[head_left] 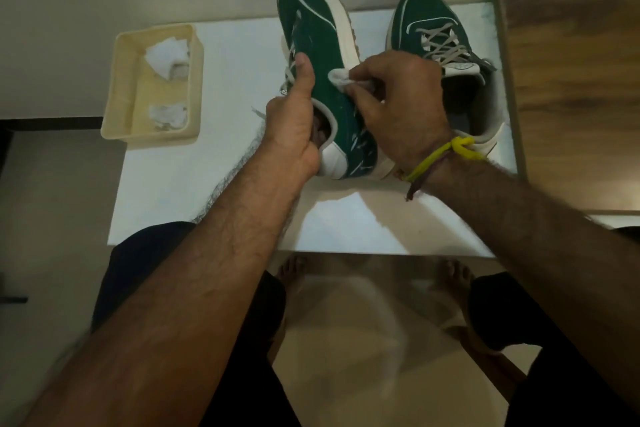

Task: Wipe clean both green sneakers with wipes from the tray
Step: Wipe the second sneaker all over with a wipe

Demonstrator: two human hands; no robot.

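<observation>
One green sneaker (313,28) with a white sole is tipped on its side at the middle of the white table (214,184). My left hand (294,121) grips it at the collar, fingers inside the opening and thumb laid along the laces. My right hand (398,104) pinches a crumpled white wipe (339,78) and presses it against the sneaker's green side panel. White streaks mark the sneaker's heel area. The second green sneaker (433,35) stands upright at the table's back right, partly hidden behind my right hand.
A cream plastic tray (119,94) sits at the table's back left with two crumpled wipes (168,55) in it. A wooden surface (571,97) borders the table on the right. My knees and bare feet are below the table's front edge.
</observation>
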